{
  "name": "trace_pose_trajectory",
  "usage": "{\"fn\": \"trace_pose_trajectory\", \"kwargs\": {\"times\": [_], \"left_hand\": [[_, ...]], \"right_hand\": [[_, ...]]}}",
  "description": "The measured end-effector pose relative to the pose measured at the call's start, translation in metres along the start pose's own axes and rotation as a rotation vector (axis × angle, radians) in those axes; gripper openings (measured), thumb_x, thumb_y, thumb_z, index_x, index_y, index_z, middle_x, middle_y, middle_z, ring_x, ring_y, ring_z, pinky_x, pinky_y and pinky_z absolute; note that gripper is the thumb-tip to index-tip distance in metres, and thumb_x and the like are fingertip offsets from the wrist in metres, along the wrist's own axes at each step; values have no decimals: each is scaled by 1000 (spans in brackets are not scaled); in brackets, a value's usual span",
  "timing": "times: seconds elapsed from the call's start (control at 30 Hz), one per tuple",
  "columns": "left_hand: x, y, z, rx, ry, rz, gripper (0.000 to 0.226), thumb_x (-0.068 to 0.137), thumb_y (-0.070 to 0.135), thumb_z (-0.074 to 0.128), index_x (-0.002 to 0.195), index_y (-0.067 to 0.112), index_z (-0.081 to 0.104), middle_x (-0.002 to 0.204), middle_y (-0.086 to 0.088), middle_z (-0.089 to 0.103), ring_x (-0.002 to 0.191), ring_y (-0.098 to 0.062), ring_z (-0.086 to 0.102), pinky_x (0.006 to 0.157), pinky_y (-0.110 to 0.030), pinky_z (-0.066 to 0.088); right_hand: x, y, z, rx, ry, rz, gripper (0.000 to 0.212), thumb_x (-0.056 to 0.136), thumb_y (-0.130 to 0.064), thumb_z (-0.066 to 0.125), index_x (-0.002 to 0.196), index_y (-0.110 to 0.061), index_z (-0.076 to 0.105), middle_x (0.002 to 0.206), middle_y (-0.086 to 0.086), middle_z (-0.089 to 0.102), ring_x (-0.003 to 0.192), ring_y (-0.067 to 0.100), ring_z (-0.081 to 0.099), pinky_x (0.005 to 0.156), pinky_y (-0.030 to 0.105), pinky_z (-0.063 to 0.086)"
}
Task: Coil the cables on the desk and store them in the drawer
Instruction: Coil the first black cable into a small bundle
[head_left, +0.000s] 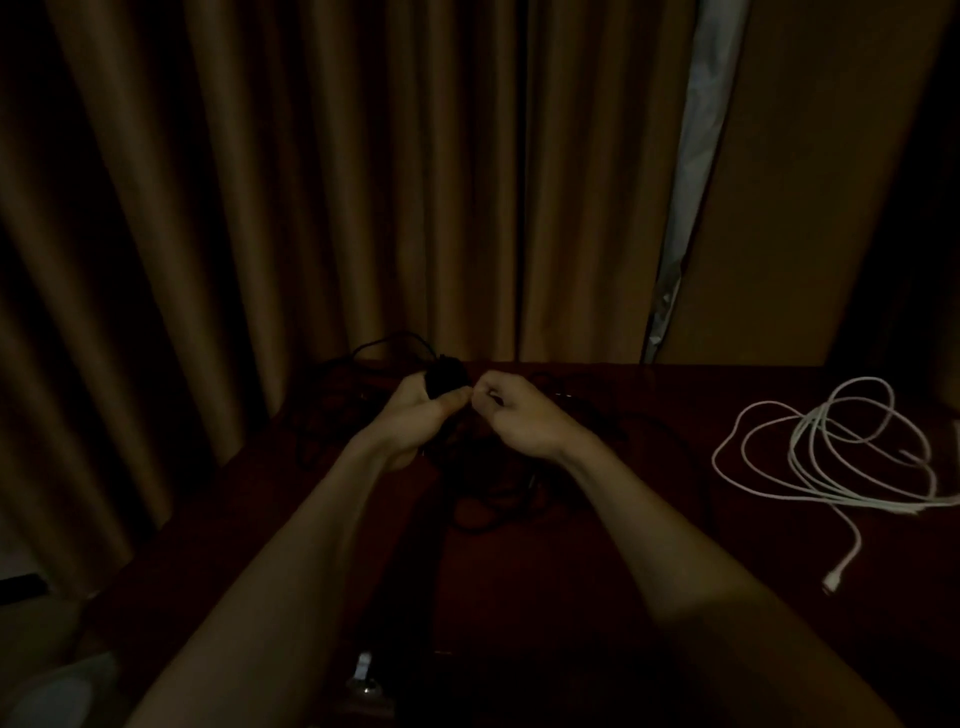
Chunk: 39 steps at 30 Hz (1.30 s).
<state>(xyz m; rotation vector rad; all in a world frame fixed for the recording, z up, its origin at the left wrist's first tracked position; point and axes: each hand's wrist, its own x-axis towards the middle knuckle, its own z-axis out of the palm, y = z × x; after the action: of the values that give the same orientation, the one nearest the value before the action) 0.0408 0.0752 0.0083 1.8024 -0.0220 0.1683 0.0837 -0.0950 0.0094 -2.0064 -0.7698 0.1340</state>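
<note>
Our left hand (415, 418) grips the bundled black cable (445, 378) just above the worktop (753, 387), and our right hand (517, 415) pinches its strand. The cable seems light and limp, so we'd hold the loops midway. The white cable (831, 467) lies uncoiled, well apart.

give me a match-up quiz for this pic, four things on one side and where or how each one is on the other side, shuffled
Things:
1 black cable
2 white cable
3 curtain
4 right hand

Place or state:
a hangs behind the desk
b lies in loose loops on the desk's right side
c bunched in the grip of the left hand
d pinches a strand beside the bunch

Pairs: 1-c, 2-b, 3-a, 4-d
</note>
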Motion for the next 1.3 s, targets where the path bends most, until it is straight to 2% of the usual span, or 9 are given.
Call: {"fn": "trace_pose_trajectory", "kwargs": {"times": [0.13, 0.37, 0.47, 0.6, 0.73, 0.93, 1.03, 1.17, 1.3], "left_hand": [[-4, 2, 5, -32, -122, -38, 16, 107, 17, 56, 108, 6, 68, 81, -6, 72, 70, -21, 70, 59, -30, 54], [-8, -5, -5, 40, -196, -38, 23, 105, 16, 60, 112, -6, 64, 71, -3, 55, 53, -11, 48, 47, -24, 39], [-10, -6, -9, 5, -176, -26, 8, 98, 16, 70, 100, 9, 72, 66, 1, 57, 51, -10, 47, 47, -24, 36], [-7, -9, -7, 29, 11, 15, 11, 101, 19, 67, 91, 14, 69, 61, 5, 59, 51, -12, 48, 48, -28, 36], [3, -5, -15, -165, 326, -3, 19, 102, 24, 67, 88, 12, 63, 67, 0, 56, 52, -13, 52, 50, -30, 40], [9, 7, 2, -263, 303, 4, 30, 104, 36, 61, 88, 12, 65, 65, 1, 60, 54, -14, 56, 49, -27, 42], [9, 9, 10, -270, 286, 21, 34, 99, 46, 66, 86, 15, 67, 65, 4, 61, 61, -15, 58, 54, -29, 46], [7, 2, 11, -183, 263, 135, 26, 84, 24, 87, 84, 10, 65, 79, -4, 64, 74, -17, 63, 65, -32, 53], [10, 1, 16, -177, 373, 74, 17, 92, 22, 77, 85, 10, 67, 81, -3, 65, 79, -18, 65, 69, -34, 53]], "right_hand": [[1, 1, -3, 117, 97, 8, 9, 104, -19, 59, 101, -13, 64, 108, 4, 70, 97, 8, 66, 80, 22, 53], [-6, 6, -3, 334, 77, 67, 8, 98, -12, 68, 104, -13, 63, 93, 11, 71, 75, 9, 64, 60, 19, 49], [-5, -2, -2, 403, 28, 80, 11, 102, -7, 58, 110, -12, 61, 81, -1, 68, 61, 7, 55, 52, 20, 44], [-2, -4, 1, 437, 65, 105, 12, 105, -10, 55, 116, -11, 58, 90, 3, 68, 58, 8, 57, 51, 22, 43], [-9, 6, 4, 459, 22, 180, 24, 110, -27, 46, 104, -9, 60, 72, 0, 58, 51, 10, 51, 47, 22, 39], [-8, -8, 27, 426, 128, 46, 32, 112, -30, 39, 93, -12, 58, 62, -9, 49, 46, 6, 33, 44, 23, 25], [-9, -13, 33, 391, 163, 23, 30, 111, -25, 44, 89, -12, 61, 68, -3, 53, 47, 6, 40, 43, 21, 30], [-9, -9, 34, 300, 212, 5, 25, 107, -18, 51, 93, -5, 66, 70, 1, 60, 55, 12, 54, 53, 29, 44], [-10, -8, 37, 199, 246, -34, 26, 103, -20, 59, 79, -11, 66, 69, 11, 66, 55, 16, 59, 58, 38, 50]]}}
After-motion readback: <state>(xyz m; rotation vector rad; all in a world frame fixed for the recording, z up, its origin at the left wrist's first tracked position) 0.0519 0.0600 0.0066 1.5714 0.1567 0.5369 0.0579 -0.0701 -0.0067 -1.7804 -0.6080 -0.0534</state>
